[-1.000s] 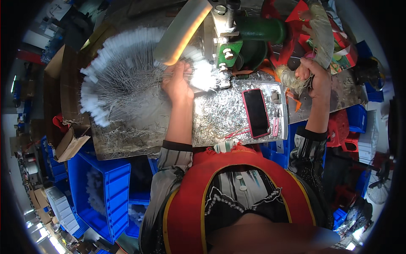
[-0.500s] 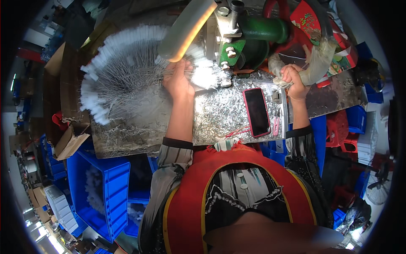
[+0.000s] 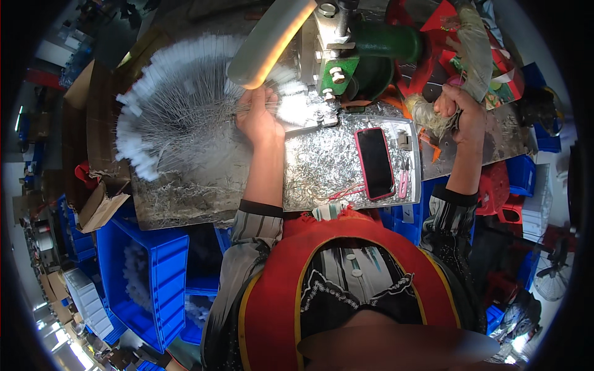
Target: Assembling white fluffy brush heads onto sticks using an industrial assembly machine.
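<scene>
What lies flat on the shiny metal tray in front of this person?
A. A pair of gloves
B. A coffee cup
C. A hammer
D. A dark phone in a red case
D: a dark-screened phone in a red case lies flat on the metal tray, between the left hand and right hand.

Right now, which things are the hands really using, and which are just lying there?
In use:
left hand on the fan of wire brushes
right hand gripping the wrapped lever
green machine

Lying about:
phone
pink snips
blue bin
</scene>
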Demonstrator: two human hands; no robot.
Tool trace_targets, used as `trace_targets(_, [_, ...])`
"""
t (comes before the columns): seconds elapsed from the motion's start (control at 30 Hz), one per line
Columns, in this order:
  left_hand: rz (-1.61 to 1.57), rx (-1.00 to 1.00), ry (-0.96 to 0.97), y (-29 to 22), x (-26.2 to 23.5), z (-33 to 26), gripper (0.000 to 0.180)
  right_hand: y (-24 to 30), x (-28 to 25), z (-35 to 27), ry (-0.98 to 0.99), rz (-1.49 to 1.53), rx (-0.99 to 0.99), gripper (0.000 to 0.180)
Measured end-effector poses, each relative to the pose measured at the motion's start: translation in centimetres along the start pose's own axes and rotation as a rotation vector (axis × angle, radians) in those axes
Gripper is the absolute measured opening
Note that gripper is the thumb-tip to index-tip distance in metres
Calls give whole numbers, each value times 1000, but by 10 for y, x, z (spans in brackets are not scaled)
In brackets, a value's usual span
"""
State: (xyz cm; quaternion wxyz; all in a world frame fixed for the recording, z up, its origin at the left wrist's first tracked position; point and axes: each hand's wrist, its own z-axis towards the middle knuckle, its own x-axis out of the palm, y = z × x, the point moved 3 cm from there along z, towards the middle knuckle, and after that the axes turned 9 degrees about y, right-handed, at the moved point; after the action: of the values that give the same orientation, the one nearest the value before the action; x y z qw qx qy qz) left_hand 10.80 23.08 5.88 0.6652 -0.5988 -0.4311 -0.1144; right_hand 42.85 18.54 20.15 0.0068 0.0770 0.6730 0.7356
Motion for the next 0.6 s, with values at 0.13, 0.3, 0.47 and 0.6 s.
trace_targets(0.13, [11, 8, -2, -2, -1, 0, 11, -26, 8, -8, -38, -4, -136, 18])
trace_targets(0.3, [104, 33, 63, -10, 5, -4, 13, -71, 6, 1, 85, -53, -606, 24])
trace_targets(0.47, [358, -262, 367, -18, -7, -7, 20, -68, 1, -1, 104, -55, -528, 25])
trace_targets(0.6, [204, -255, 338, -14, -5, -12, 18, -73, 0, 1, 124, -112, -584, 25])
